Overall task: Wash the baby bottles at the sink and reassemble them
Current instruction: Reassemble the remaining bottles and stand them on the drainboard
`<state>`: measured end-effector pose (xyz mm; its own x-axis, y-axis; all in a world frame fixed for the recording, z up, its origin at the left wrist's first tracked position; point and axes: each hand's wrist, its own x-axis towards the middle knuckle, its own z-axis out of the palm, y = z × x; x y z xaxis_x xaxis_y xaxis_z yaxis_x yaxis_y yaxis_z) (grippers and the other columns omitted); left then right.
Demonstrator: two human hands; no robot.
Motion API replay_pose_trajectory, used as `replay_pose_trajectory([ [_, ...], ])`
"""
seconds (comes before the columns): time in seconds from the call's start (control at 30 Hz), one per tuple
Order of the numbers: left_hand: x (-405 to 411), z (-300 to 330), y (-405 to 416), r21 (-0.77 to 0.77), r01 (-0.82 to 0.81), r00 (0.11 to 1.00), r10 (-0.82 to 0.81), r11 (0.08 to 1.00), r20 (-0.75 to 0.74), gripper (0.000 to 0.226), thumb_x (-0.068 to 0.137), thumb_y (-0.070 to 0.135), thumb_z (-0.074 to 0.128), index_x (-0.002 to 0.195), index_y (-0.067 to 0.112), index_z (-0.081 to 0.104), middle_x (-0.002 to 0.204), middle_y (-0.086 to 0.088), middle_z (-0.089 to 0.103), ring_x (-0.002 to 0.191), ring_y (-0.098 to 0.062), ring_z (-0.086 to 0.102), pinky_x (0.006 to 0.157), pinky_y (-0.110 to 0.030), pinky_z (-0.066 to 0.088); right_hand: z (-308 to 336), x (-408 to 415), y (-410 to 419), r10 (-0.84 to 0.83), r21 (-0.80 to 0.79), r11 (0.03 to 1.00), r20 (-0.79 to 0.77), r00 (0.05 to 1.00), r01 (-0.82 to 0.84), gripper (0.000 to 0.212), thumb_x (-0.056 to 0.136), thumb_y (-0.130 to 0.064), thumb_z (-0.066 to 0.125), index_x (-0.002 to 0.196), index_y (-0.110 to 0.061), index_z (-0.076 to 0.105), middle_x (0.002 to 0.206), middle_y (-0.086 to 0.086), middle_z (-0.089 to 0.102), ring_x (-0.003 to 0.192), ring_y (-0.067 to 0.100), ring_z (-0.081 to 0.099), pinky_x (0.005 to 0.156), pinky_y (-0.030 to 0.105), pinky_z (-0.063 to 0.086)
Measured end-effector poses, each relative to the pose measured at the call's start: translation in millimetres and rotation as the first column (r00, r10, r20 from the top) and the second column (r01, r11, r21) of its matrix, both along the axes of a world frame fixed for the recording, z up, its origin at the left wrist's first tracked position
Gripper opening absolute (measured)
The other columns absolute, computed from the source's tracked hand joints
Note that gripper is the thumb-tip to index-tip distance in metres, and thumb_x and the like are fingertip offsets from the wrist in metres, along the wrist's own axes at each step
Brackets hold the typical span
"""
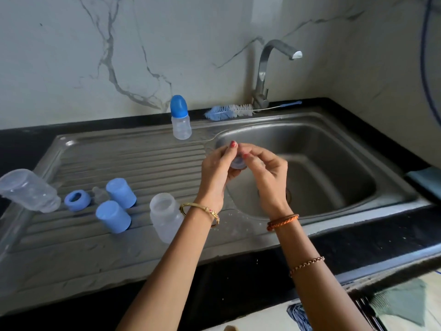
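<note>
Head view of a steel sink (346, 149) set in a black desk (381, 231), against a white wall (71, 56) veined in grey like marble. No brand, label or writing can be read on any item.

Over the left rim of the sink basin, the left hand (216, 174) and the right hand (267, 174) meet, fingers curled; both pinch a small bluish ring with a clear teat (238, 162), largely hidden between the fingers. The left wrist carries a gold bangle (202, 207); the right wrist an orange cord band (282, 220), with a chain bracelet (307, 265) farther up the forearm.

Left of the basin lies the ribbed draining board (119, 158) of the sink. On it, nearest the basin, a clear open bottle (165, 216) stands upright just beside the left forearm. Farther left stand two blue caps (113, 219) (121, 192), near each other. A clear teat (99, 193) and a blue screw ring (77, 200) lie farther left again. At the far left edge of the board a second clear bottle (29, 189) lies on its side. At the back of the board, close to the basin's corner, an assembled small bottle with a blue cap (180, 118) stands upright.

Behind the basin, a bottle brush (229, 111) with blue and white bristles lies along the back rim, at the foot of the steel tap (265, 75). The tap's spout points right over the basin. Drops of water speckle the front rim of the sink.
</note>
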<state>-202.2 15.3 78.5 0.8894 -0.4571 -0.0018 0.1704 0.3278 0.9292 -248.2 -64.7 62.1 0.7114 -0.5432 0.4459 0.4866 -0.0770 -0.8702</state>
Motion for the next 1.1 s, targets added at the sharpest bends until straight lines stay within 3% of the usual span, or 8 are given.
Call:
replay_pose_trajectory([
  [0.17,5.3,-13.9,-12.6,-0.067,0.002,1.0,-0.001,0.998,0.01,0.017,0.095,0.017,0.045,0.09,0.015,0.061,0.085,-0.002,0.063,0.069,-0.001,0.062,0.062,-0.013,0.05,-7.4,3.0,-19.9,-0.266,-0.314,0.925,-0.127,0.956,0.215,0.021,0.081,-0.007,0.068,0.093,-0.024,0.066,0.087,-0.007,0.062,0.079,0.007,0.057,0.064,0.022,0.044],
  [0.37,8.8,-36.8,-26.5,-0.066,-0.045,0.999,0.044,0.997,-0.019,0.02,0.094,0.011,0.047,0.112,0.01,0.054,0.099,-0.005,0.061,0.086,-0.01,0.059,0.069,-0.014,0.051,-20.0,5.6,-33.8,-0.213,-0.376,0.922,-0.283,0.935,0.096,0.01,0.087,-0.01,0.062,0.086,-0.017,0.068,0.077,-0.012,0.065,0.062,-0.001,0.054,0.059,0.028,0.042],
  [0.57,12.0,-53.3,-31.8,-0.004,-0.084,0.992,0.084,0.996,0.089,0.022,0.091,0.003,0.05,0.112,0.012,0.055,0.108,-0.009,0.059,0.094,-0.01,0.06,0.081,-0.018,0.051,-34.6,12.8,-39.3,-0.363,-0.468,0.856,-0.241,0.9,0.221,0.006,0.082,-0.013,0.065,0.084,-0.014,0.07,0.079,-0.014,0.063,0.065,-0.005,0.054,0.062,0.006,0.035],
  [0.7,17.6,-60.2,-33.5,-0.003,-0.122,0.971,0.12,0.993,0.207,0.03,0.089,-0.004,0.051,0.114,0.014,0.052,0.109,-0.008,0.061,0.095,-0.004,0.061,0.079,-0.016,0.05,-37.5,25.4,-39.1,-0.32,-0.344,0.914,-0.288,0.903,0.214,0.012,0.08,-0.012,0.069,0.085,-0.023,0.067,0.08,-0.012,0.066,0.069,0.003,0.057,0.059,0.012,0.038],
  [0.8,24.8,-64.9,-37.0,0.072,-0.197,0.951,0.173,0.978,0.255,0.021,0.091,0.002,0.052,0.104,0.018,0.057,0.122,-0.021,0.054,0.107,-0.026,0.057,0.081,-0.031,0.052,-37.0,31.4,-46.0,-0.165,-0.103,0.985,-0.361,0.918,0.136,0.028,0.079,-0.009,0.071,0.102,-0.022,0.061,0.098,-0.004,0.062,0.079,0.013,0.061,0.07,0.022,0.049],
  [0.87,25.8,-68.0,-41.1,0.107,-0.255,0.946,0.225,0.961,0.235,0.02,0.091,0.005,0.054,0.099,0.022,0.061,0.119,-0.024,0.056,0.103,-0.035,0.06,0.077,-0.034,0.053,-37.4,34.4,-52.3,0.041,0.044,0.999,-0.423,0.905,-0.025,0.028,0.084,-0.006,0.064,0.11,-0.017,0.059,0.109,0.007,0.062,0.081,0.017,0.065,0.078,0.029,0.053],
  [0.97,27.9,-70.2,-45.8,0.126,-0.338,0.927,0.306,0.933,0.217,0.019,0.088,0.007,0.06,0.098,0.023,0.064,0.113,-0.022,0.06,0.1,-0.035,0.062,0.081,-0.042,0.055,-39.2,41.2,-58.2,0.221,0.038,0.973,-0.457,0.861,-0.23,0.023,0.09,0.002,0.048,0.103,-0.007,0.064,0.089,0.007,0.067,0.075,0.008,0.064,0.074,0.023,0.053],
  [1.1,25.4,-70.7,-44.8,0.149,-0.366,0.908,0.317,0.919,0.274,0.019,0.088,0.015,0.061,0.103,0.025,0.062,0.115,-0.019,0.058,0.106,-0.031,0.059,0.091,-0.051,0.049,-40.8,45.5,-58.5,0.208,0.056,0.977,-0.449,0.869,-0.205,0.032,0.089,0.013,0.04,0.108,0.0,0.062,0.085,0.007,0.065,0.071,0.004,0.062,0.072,0.019,0.052],
])
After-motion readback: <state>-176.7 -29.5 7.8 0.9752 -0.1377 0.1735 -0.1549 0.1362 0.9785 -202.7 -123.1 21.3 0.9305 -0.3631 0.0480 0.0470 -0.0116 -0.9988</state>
